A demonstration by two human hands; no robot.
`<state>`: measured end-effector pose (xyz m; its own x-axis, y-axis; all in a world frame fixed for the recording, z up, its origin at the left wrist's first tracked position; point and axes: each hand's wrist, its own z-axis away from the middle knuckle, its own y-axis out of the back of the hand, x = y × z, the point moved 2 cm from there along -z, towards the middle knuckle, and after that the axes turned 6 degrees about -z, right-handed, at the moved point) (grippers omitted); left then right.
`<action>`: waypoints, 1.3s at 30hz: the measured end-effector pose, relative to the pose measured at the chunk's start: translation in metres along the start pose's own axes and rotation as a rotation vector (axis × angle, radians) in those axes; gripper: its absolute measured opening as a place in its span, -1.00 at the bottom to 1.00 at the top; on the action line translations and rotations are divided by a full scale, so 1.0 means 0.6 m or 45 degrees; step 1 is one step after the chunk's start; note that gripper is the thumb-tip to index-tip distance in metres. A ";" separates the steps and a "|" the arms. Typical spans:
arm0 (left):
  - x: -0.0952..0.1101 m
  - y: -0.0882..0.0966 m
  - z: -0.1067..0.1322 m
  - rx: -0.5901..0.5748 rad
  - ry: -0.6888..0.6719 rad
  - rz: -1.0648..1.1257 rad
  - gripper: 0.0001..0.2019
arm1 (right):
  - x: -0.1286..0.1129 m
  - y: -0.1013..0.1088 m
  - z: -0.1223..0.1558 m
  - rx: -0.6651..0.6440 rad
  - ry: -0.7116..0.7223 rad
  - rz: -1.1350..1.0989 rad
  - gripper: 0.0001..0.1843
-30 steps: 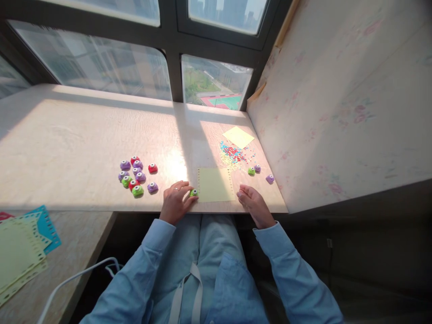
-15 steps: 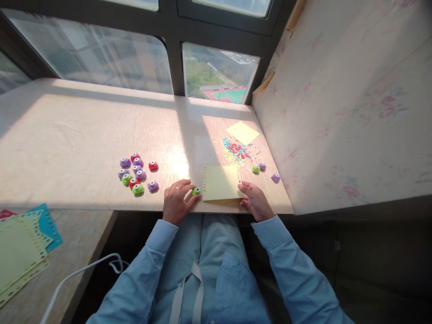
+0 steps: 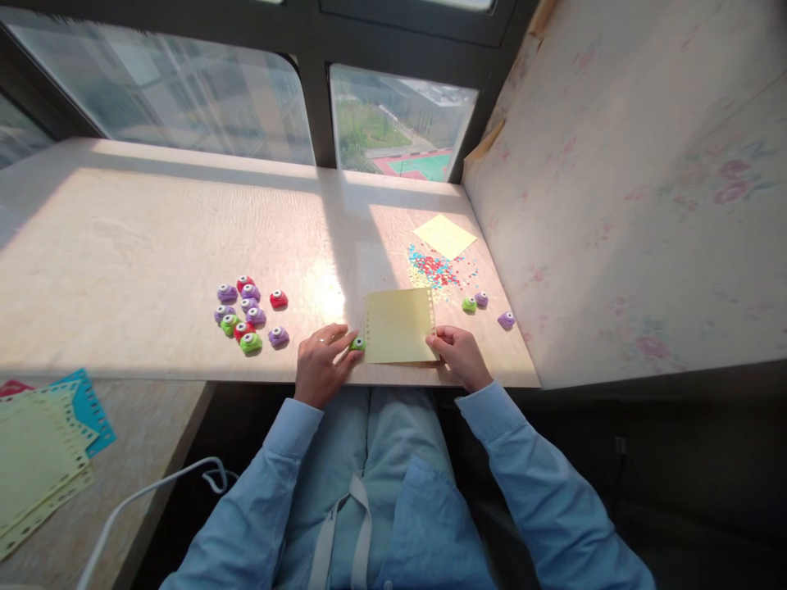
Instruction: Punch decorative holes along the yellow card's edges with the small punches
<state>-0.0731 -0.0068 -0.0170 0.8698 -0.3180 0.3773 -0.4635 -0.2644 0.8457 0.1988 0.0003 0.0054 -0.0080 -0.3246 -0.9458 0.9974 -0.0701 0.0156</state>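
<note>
My left hand (image 3: pixel 323 365) rests at the sill's front edge, its thumb and fingers closed around a small green craft hole punch (image 3: pixel 357 344). Right beside the punch is a pale yellow sheet of paper (image 3: pixel 399 326), with rows of small punched holes along its left and right edges. The sheet's right edge is pinched between the thumb and fingers of my right hand (image 3: pixel 460 356). Whether the punch's slot grips the paper's left edge is too small to tell.
Several purple, red and green punches (image 3: pixel 247 305) sit to the left, and three more (image 3: pixel 482 300) by the wall. Red, blue and yellow paper dots (image 3: pixel 436 269) lie beyond the sheet, near another yellow sheet (image 3: pixel 445 237). Punched papers (image 3: pixel 43 459) and a white cable (image 3: pixel 141 496) are lower left.
The yellow sheet has tilted and shifted slightly left toward the green punch, with my right hand moving along with it. My left hand stays nearly in place. The head view has shifted slightly.
</note>
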 end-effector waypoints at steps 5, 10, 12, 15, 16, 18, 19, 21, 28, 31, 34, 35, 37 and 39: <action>0.001 0.000 -0.001 -0.017 -0.007 -0.013 -0.70 | 0.010 0.003 -0.002 0.007 0.014 -0.045 -0.67; 0.001 0.000 -0.001 -0.021 -0.007 -0.017 -0.70 | 0.012 0.004 -0.003 -0.003 0.027 -0.061 -0.67; 0.002 0.000 -0.001 -0.028 0.003 -0.016 -0.69 | 0.012 0.004 -0.003 -0.006 0.024 -0.079 -0.66; 0.002 0.001 -0.001 -0.037 0.013 -0.012 -0.68 | 0.013 0.004 -0.003 -0.014 0.023 -0.094 -0.65; 0.002 0.001 -0.001 -0.041 0.016 -0.012 -0.68 | 0.013 0.004 -0.003 -0.015 0.029 -0.090 -0.65; 0.002 0.002 -0.002 -0.052 0.022 -0.011 -0.68 | 0.013 0.005 -0.003 -0.014 0.047 -0.079 -0.65; 0.002 0.002 -0.002 -0.059 0.024 -0.010 -0.68 | 0.012 0.005 -0.002 -0.013 0.051 -0.075 -0.65; 0.003 0.003 -0.002 -0.065 0.024 -0.008 -0.68 | 0.010 0.004 -0.002 -0.010 0.039 -0.072 -0.66; 0.004 0.003 -0.002 -0.062 0.017 -0.018 -0.67 | 0.005 0.002 0.002 0.001 -0.001 -0.051 -0.69; 0.004 0.003 -0.002 -0.055 0.011 -0.016 -0.67 | 0.006 0.003 0.002 -0.006 -0.013 -0.047 -0.68; 0.005 0.004 -0.003 -0.065 0.002 -0.021 -0.67 | 0.005 0.003 0.003 -0.001 0.000 -0.038 -0.69; 0.005 0.004 -0.003 -0.069 0.002 -0.024 -0.67 | 0.004 0.002 0.003 0.001 0.002 -0.035 -0.69; 0.005 0.003 -0.003 -0.071 0.003 -0.033 -0.67 | 0.002 0.001 0.004 0.005 -0.002 -0.031 -0.69; 0.005 0.003 -0.003 -0.063 0.003 -0.036 -0.67 | 0.000 0.000 0.005 0.014 -0.012 -0.024 -0.68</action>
<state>-0.0712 -0.0067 -0.0139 0.8829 -0.3088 0.3538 -0.4298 -0.2276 0.8738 0.1988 -0.0023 0.0060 -0.0272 -0.3320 -0.9429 0.9962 -0.0866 0.0017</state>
